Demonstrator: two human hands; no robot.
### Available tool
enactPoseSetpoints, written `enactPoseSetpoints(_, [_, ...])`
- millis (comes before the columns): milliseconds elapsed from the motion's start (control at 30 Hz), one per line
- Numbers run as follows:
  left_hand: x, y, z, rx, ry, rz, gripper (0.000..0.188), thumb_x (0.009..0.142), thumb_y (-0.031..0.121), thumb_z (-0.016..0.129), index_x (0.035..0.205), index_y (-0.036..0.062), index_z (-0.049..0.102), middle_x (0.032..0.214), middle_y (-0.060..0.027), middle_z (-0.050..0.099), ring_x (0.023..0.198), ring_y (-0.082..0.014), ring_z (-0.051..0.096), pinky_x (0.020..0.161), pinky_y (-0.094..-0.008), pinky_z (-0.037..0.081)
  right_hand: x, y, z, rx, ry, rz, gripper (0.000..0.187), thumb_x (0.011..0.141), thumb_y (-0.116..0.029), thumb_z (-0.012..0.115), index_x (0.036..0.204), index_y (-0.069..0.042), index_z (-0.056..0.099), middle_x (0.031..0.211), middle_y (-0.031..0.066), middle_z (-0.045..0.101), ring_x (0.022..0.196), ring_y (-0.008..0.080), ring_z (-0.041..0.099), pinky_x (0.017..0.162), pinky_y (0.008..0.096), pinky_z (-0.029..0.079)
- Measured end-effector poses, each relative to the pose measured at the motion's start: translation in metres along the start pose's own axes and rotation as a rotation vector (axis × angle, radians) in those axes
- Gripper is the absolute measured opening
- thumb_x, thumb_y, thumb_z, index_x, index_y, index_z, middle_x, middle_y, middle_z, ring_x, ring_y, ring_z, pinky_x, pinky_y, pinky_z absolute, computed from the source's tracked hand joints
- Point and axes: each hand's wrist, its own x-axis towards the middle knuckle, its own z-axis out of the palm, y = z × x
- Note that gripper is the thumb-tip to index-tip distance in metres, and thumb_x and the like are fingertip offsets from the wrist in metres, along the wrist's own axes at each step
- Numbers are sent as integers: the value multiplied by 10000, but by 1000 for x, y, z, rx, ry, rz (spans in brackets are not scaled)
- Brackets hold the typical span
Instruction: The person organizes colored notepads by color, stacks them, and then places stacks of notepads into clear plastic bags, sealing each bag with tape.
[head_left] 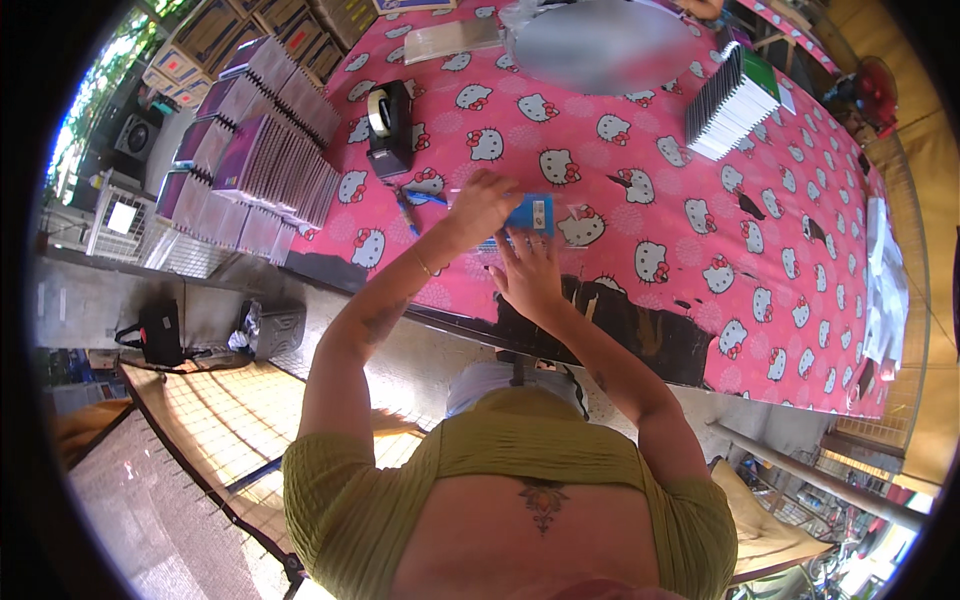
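Observation:
A flat blue packet with a small white label lies near the table's front edge. Clear plastic shows past its right side. Over the packet's left end is my left hand, its fingers bent together; whatever they grip is hidden beneath them. My right hand rests on the packet's near edge, palm down with fingers spread. Left of my hands lie a blue pen and a darker pen-like tool. A black tape dispenser with a roll of tape stands farther back.
Tall stacks of spiral notebooks stand at the left table end. More spiral notebooks are piled at the back right. A pink patterned cloth covers the table, torn along the front edge. Cardboard boxes are stacked behind, left.

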Motion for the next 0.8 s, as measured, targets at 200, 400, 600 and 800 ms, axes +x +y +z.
enactPoseSetpoints(200, [-26, 46, 12, -229, -129, -314, 245, 750, 50, 665, 995, 40, 670, 995, -132, 685, 888, -330, 685, 703, -406, 563, -16, 6, 15, -44, -103, -40, 602, 806, -328, 719, 1316, -59, 546, 1439, 143, 424, 1360, 355, 367, 1077, 607, 321])
enactPoseSetpoints(400, [-26, 49, 12, -371, -186, -513, 311, 783, 24, 651, 1092, 1, 630, 1004, -162, 687, 876, -346, 684, 704, -412, 575, -10, 33, 16, 448, -41, 210, 624, 807, -261, 709, 1354, -54, 488, 1410, 148, 461, 1365, 345, 374, 1082, 603, 310])
enactPoseSetpoints(600, [-43, 60, 26, -189, -77, -388, 348, 889, 142, 611, 1179, -49, 596, 1242, -212, 608, 1204, -353, 564, 998, -447, 478, 15, 50, -18, -208, 32, -192, 560, 702, -259, 750, 1198, -39, 610, 1142, 94, 583, 1132, 248, 532, 1016, 433, 368])
enactPoseSetpoints(800, [-77, 53, -3, -49, 43, -707, 409, 907, 225, 590, 1260, 20, 605, 1329, -220, 562, 1346, -355, 441, 1081, -561, 361, 13, 60, -12, -142, -74, -178, 514, 726, -274, 760, 1171, -46, 640, 1136, 51, 589, 1040, 209, 576, 989, 442, 392])
